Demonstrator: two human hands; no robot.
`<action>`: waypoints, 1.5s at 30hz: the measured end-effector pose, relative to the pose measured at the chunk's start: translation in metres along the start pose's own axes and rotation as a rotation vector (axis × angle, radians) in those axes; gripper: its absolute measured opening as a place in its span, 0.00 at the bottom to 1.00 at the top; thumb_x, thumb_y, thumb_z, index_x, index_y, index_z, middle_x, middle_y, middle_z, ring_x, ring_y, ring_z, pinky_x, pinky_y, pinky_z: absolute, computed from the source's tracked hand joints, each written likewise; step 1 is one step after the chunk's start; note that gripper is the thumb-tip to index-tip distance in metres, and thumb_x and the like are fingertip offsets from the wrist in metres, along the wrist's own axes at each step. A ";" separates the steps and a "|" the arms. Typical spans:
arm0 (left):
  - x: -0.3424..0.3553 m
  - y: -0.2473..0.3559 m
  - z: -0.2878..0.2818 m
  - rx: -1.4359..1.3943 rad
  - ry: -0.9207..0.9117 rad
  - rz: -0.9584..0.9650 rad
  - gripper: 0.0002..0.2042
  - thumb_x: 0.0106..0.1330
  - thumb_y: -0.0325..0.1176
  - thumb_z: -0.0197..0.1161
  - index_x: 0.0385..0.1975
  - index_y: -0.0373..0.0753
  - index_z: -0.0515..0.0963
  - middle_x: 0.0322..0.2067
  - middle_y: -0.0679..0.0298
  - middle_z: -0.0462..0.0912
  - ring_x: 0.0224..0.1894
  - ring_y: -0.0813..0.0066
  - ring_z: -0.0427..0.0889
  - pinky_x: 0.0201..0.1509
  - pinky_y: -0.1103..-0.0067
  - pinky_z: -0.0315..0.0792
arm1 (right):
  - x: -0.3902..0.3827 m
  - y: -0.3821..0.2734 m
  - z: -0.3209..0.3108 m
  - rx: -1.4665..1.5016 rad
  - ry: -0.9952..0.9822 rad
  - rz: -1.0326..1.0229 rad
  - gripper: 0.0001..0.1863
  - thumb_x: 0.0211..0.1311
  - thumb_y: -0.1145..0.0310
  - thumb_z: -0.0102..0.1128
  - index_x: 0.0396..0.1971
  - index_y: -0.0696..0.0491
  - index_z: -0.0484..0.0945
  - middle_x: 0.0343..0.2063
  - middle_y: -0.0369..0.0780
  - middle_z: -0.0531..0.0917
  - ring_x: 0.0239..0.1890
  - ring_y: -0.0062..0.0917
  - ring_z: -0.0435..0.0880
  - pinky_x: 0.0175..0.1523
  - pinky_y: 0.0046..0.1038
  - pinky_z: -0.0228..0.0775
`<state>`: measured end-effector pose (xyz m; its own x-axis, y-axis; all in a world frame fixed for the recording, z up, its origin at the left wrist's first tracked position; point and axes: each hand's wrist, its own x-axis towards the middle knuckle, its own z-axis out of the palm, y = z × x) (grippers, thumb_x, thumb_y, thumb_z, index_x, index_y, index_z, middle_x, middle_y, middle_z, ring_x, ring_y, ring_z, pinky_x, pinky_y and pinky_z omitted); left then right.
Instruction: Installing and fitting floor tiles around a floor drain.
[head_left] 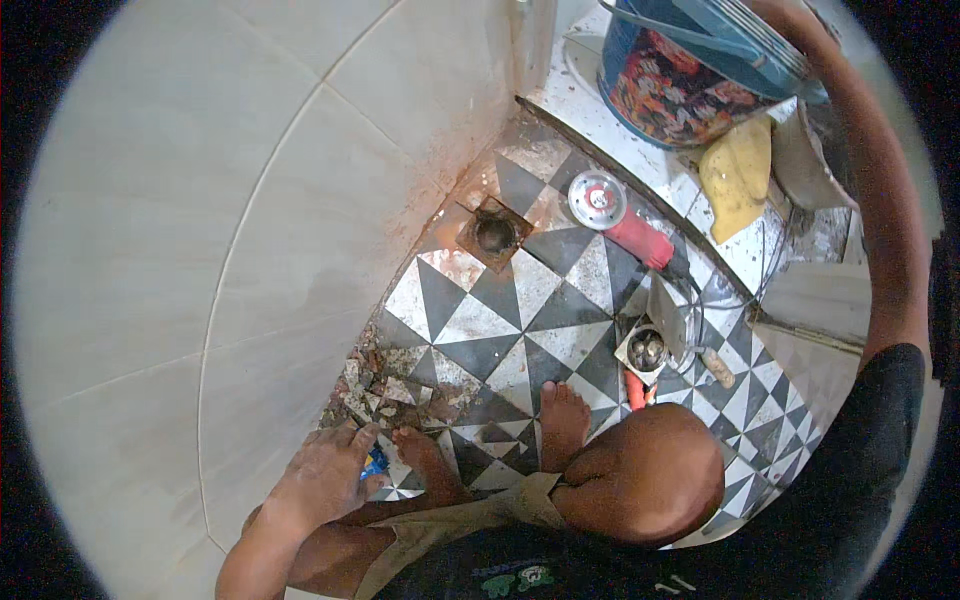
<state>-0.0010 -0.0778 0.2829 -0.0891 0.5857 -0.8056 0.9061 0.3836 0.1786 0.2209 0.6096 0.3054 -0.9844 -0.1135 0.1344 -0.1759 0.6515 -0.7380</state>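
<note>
At the lower left, my left hand (325, 470) is partly closed, its thumb and fingers around a small blue object (374, 463), perhaps a packet, mostly hidden. My right arm reaches up the right side to a blue bucket (625, 75) with a printed front. My right hand (785, 15) is at the bucket's rim, cut off by the picture's edge, its fingers hidden. On the tiled floor lies a red angle grinder (640, 238), its round disc uppermost. Left of the grinder is a square drain opening (493, 233) with a dark round hole.
Broken tile rubble (390, 390) lies along the wall (200, 200). Near my knee are a square drain fitting (645, 350), a trowel (717, 367) with a wooden handle and an orange-handled tool (635, 388). A yellow piece (735, 180) rests on the white ledge (680, 190).
</note>
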 end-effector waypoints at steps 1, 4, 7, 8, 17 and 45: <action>0.003 -0.001 0.000 -0.013 -0.020 0.016 0.34 0.60 0.47 0.66 0.62 0.34 0.65 0.50 0.42 0.77 0.54 0.42 0.75 0.60 0.59 0.69 | -0.010 0.032 -0.004 -0.026 -0.021 0.036 0.18 0.59 0.60 0.60 0.41 0.58 0.83 0.33 0.42 0.86 0.34 0.32 0.82 0.42 0.32 0.74; -0.007 0.001 -0.003 -0.036 0.037 0.025 0.34 0.60 0.47 0.66 0.61 0.33 0.66 0.52 0.41 0.76 0.54 0.43 0.75 0.60 0.59 0.69 | 0.011 0.070 0.003 -0.093 -0.064 0.111 0.18 0.58 0.60 0.61 0.41 0.58 0.84 0.32 0.43 0.86 0.34 0.32 0.83 0.42 0.33 0.74; -0.012 0.002 -0.008 -0.035 0.097 0.055 0.33 0.60 0.47 0.66 0.60 0.33 0.67 0.54 0.41 0.75 0.55 0.43 0.75 0.59 0.60 0.69 | 0.039 0.097 0.021 -0.158 -0.111 0.182 0.18 0.57 0.59 0.62 0.40 0.58 0.84 0.32 0.44 0.86 0.33 0.32 0.83 0.41 0.34 0.74; -0.014 0.003 -0.009 -0.051 0.097 0.048 0.33 0.60 0.47 0.66 0.60 0.33 0.67 0.54 0.41 0.75 0.55 0.43 0.75 0.59 0.60 0.69 | 0.045 0.104 0.029 -0.178 -0.127 0.208 0.18 0.57 0.59 0.62 0.40 0.58 0.84 0.32 0.44 0.86 0.33 0.32 0.83 0.41 0.34 0.74; -0.014 0.007 -0.027 -0.137 0.012 0.003 0.33 0.59 0.47 0.66 0.61 0.36 0.66 0.48 0.44 0.78 0.51 0.45 0.77 0.60 0.59 0.68 | 0.049 0.113 0.060 -0.441 -0.196 0.476 0.19 0.54 0.57 0.64 0.37 0.58 0.84 0.31 0.47 0.86 0.32 0.32 0.84 0.40 0.35 0.75; -0.063 0.008 -0.005 0.076 0.379 0.446 0.28 0.61 0.44 0.64 0.55 0.30 0.70 0.40 0.49 0.78 0.45 0.54 0.77 0.55 0.65 0.67 | 0.035 -0.215 0.018 -0.464 0.751 0.651 0.17 0.62 0.64 0.63 0.41 0.64 0.82 0.28 0.38 0.85 0.27 0.20 0.82 0.38 0.25 0.75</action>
<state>0.0099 -0.1083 0.3382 0.1786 0.8984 -0.4011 0.9158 -0.0026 0.4017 0.2238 0.4518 0.4570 -0.6075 0.7379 0.2939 0.5501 0.6578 -0.5144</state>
